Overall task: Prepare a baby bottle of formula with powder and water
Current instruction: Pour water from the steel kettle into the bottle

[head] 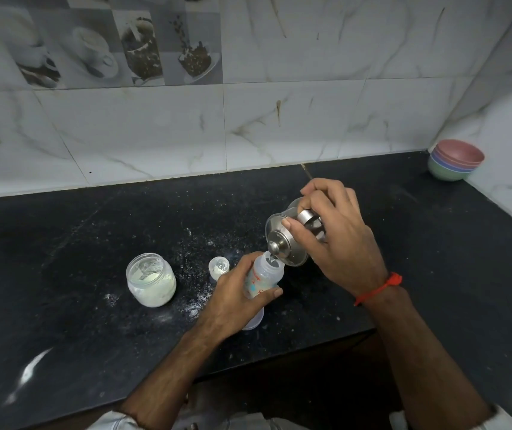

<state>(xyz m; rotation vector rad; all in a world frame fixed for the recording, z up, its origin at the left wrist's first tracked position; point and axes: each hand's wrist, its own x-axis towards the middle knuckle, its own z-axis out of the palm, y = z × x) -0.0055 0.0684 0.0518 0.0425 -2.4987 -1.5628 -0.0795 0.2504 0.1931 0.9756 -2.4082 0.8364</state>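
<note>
An open round glass jar of white powder [151, 280] stands at nine o'clock from the clear plastic baby bottle with unreadable red and blue marks [262, 276], which the left hand [236, 301] grasps, mouth tilted toward one o'clock, under the tipped shiny steel-lidded glass jug [287, 240] clenched in the right hand [338, 240].

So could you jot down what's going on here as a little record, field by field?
left hand: holds the baby bottle tilted, mouth open
right hand: tips a lidded glass jug to the bottle's mouth
powder jar: open, left of the bottle, white powder inside
small cap: beside the jar
counter: black, dusted with spilled powder
bowls: stacked in the far right corner
</note>
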